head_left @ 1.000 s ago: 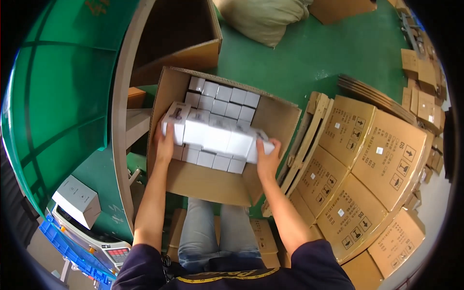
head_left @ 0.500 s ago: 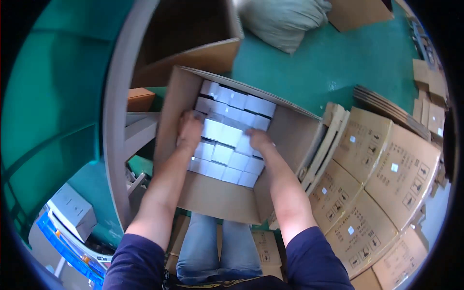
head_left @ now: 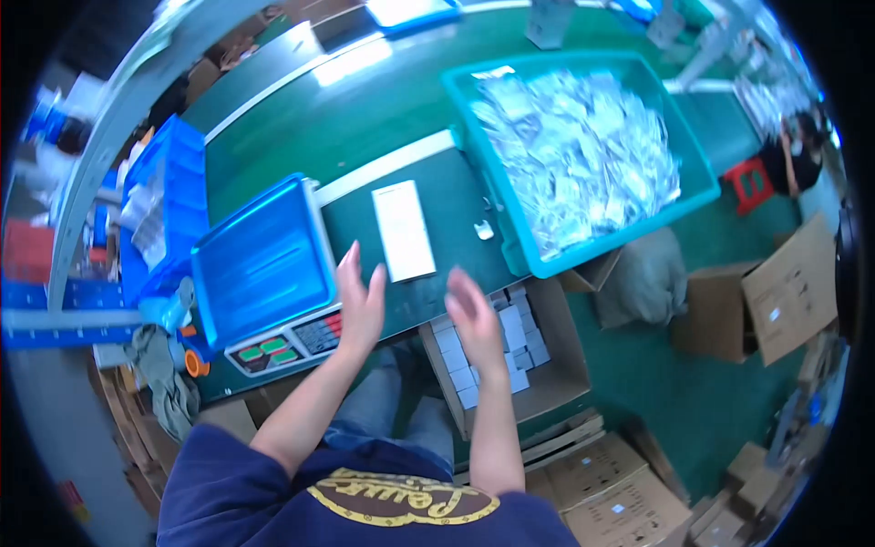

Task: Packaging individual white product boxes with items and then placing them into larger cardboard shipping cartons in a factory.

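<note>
My left hand (head_left: 363, 305) is raised over the bench's front edge with thumb and fingers apart, holding nothing. To its right my right hand (head_left: 475, 317) hovers above the open carton, slightly blurred, its fingers apart and holding nothing. Between and beyond the hands, a flat white box (head_left: 404, 230) lies on the green bench (head_left: 351, 215). Below the bench edge, the open cardboard carton (head_left: 567, 374) holds rows of small white boxes (head_left: 518, 326), partly hidden by my right hand and forearm.
A blue-pan scale (head_left: 262, 260) stands left of the white box, beside a blue bin (head_left: 173, 196). A teal crate (head_left: 547, 267) full of clear plastic packets sits on the right. Farther right are a grey sack (head_left: 643, 278), an open carton (head_left: 720, 310) and a red stool (head_left: 748, 185).
My view has swung from the carton to the bench. Both hands have come up out of the carton, apart from its white boxes, and are now over the bench edge and carton.
</note>
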Tool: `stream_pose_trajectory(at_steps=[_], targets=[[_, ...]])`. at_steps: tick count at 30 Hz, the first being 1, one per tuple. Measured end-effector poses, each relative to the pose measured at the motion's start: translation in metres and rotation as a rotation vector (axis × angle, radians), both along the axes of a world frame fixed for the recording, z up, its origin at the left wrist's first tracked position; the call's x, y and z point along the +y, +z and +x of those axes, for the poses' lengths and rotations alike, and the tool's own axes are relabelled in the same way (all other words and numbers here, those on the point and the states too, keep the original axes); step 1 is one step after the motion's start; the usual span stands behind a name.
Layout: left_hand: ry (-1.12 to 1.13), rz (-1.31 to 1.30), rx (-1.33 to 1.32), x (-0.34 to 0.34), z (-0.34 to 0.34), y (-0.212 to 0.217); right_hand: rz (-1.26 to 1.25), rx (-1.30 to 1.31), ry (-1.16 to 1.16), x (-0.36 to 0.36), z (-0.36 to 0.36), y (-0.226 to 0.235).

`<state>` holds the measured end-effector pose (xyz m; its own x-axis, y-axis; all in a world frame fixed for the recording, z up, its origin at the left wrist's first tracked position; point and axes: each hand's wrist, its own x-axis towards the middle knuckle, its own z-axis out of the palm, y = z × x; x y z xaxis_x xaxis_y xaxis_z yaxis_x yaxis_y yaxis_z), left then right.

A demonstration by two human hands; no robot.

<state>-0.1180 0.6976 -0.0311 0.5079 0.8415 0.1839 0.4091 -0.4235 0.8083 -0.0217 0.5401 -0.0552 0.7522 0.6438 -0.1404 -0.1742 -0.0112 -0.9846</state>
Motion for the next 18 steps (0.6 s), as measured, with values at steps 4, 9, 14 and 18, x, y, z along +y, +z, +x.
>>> stream_pose_trajectory(at_steps=[4, 9, 14, 18], targets=[[-0.091, -0.226, 0.119, 0.051, 0.045, -0.070, -0.061, -0.091, 0.023, 0.120, 0.018, -0.047], [-0.208, -0.382, -0.194, 0.045, -0.047, 0.102, 0.078, -0.015, -0.104, 0.116, -0.079, 0.122], [-0.004, -0.494, -0.136, 0.163, -0.222, 0.101, -0.122, -0.615, 0.321, 0.162, -0.113, 0.179], [0.144, -0.089, 0.536, 0.221, -0.279, 0.086, -0.290, -0.587, -0.053, 0.156, 0.038, 0.151]])
